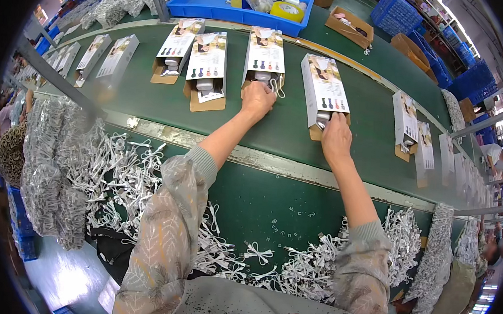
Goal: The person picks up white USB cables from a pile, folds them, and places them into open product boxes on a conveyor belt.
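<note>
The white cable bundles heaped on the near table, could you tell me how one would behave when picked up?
Probably floppy: the white cable bundles lie in loose loops. Likely light, being thin. They may snag neighbours, since the heap looks tangled.

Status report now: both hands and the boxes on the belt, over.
Left hand at open end of one box, white cable looped beside its fingers. Right hand at open end of next box. Nothing in the way on the green belt.

Grey sleeves, pale leaf-like print, apparently sheer; ribbed grey cuffs.
</note>
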Demonstrator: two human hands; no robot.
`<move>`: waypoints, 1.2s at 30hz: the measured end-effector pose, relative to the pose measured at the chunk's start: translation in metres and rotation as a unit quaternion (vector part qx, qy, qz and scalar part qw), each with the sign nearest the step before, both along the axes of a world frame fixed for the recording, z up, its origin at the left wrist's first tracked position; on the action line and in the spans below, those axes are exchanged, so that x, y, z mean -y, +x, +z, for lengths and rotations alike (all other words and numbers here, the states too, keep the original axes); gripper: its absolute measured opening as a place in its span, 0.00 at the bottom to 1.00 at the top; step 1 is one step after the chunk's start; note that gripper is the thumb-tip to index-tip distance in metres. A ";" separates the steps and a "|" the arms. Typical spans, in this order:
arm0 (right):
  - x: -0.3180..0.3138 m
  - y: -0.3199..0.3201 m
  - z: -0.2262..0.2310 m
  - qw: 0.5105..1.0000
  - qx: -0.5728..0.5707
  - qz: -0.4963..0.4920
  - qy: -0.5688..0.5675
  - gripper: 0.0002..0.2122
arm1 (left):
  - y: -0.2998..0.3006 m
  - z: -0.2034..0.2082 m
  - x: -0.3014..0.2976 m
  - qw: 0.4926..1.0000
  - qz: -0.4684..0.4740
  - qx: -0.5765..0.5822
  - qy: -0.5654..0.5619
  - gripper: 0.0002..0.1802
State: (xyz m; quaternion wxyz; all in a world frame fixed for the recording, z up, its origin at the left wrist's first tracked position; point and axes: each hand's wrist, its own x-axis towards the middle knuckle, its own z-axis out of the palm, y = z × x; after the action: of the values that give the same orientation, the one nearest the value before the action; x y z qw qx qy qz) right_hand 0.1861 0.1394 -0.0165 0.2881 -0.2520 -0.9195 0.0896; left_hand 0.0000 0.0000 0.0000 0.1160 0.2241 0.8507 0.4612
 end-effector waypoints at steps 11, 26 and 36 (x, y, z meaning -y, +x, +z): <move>0.280 0.094 0.033 0.736 0.246 0.611 -0.157 0.22 | -0.026 0.017 0.014 0.983 -0.112 -0.143 0.041 0.21; 0.243 -0.011 0.096 0.858 0.163 0.381 -0.305 0.08 | 0.016 0.066 0.286 0.887 -0.439 0.107 -0.096 0.17; 0.207 -0.132 0.054 0.715 -0.182 -0.022 -0.675 0.10 | -0.011 0.058 0.322 0.887 -0.403 -0.084 -0.209 0.06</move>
State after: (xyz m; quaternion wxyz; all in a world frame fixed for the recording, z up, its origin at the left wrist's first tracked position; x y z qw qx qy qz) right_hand 0.0544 -0.0679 0.0374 0.2055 -0.3782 -0.5391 0.7239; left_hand -0.0110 -0.3224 0.0581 0.2642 0.5565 0.7701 0.1660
